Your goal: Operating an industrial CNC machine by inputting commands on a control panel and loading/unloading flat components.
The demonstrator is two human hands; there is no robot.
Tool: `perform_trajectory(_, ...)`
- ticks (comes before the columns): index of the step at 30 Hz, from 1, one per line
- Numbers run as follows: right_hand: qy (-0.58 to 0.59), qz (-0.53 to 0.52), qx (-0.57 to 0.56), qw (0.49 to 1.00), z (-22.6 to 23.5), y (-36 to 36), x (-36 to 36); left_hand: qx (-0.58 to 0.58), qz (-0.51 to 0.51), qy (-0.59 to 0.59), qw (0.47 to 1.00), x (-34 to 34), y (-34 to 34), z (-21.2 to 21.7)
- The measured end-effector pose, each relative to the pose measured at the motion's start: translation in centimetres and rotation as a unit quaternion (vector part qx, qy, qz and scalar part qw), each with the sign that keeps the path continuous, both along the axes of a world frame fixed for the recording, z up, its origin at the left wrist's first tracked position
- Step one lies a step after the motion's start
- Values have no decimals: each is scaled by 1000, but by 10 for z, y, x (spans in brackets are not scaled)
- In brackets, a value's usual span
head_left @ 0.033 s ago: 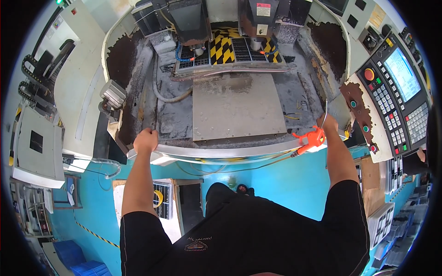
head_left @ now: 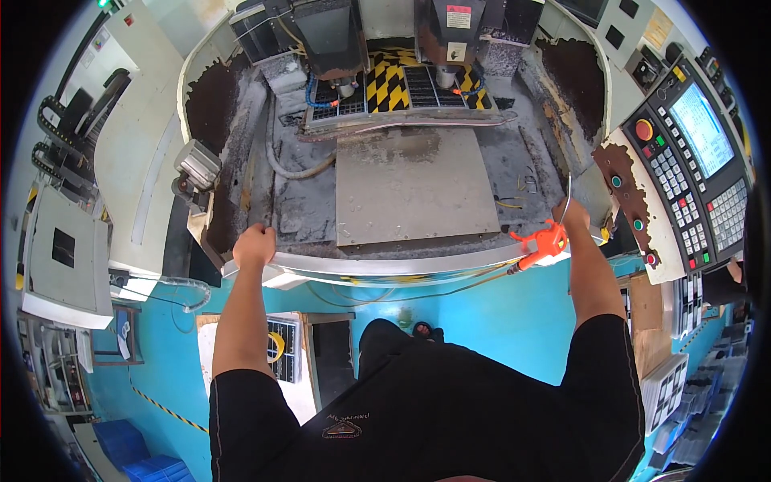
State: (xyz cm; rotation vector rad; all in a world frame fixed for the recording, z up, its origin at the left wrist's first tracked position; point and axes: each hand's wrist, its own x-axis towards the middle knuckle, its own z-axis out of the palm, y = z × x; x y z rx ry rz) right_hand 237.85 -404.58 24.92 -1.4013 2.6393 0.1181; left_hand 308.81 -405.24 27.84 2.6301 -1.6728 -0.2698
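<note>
My left hand [head_left: 255, 245] is closed over the left end of the metal front edge [head_left: 385, 266] of a milling machine. At the right end of that edge my right hand [head_left: 572, 215] is also closed, with its fingertips partly hidden. An orange air blow gun [head_left: 546, 241] rests against the edge just left of my right hand. Its thin curved silver nozzle passes in front of that hand, and the gun's body lies outside the fingers. Beyond the edge, a flat grey metal plate [head_left: 414, 189] covers the middle of the machine bed.
Two spindle heads [head_left: 337, 48] hang over a fixture [head_left: 388, 88] with black-and-yellow checks. A control panel [head_left: 683, 161] with a lit screen and keys stands at the right. The gun's hose [head_left: 458, 293] loops below the front edge. A low table [head_left: 213, 341] stands near my left forearm.
</note>
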Motion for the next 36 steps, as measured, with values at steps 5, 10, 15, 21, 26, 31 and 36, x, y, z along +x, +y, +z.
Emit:
perform_trajectory(5,3,9,10,1000,-1,0,-2,-1,0,-1,1000,-2,0,1)
perform_trajectory(10,-2,0,12,1000,0,-1,0,-10,-4,1,1000,3,0,-4)
perform_trajectory(15,-1,-12,14,1000,0,-2,-1,-11,-8,0,1000,4,-1,-6)
perform_trajectory(21,-4,-4,18,1000,1,-2,0,-9,-3,-2,1000,3,-1,-5)
perform_trajectory(26,-7,-7,18,1000,0,-2,-1,-15,-5,-1,1000,3,0,-4)
perform_trajectory(31,-12,-2,13,1000,0,-1,-2,-14,-7,1,1000,3,0,-4)
perform_trajectory(36,-15,-4,8,1000,2,0,0,-14,-7,-1,1000,1,0,-3)
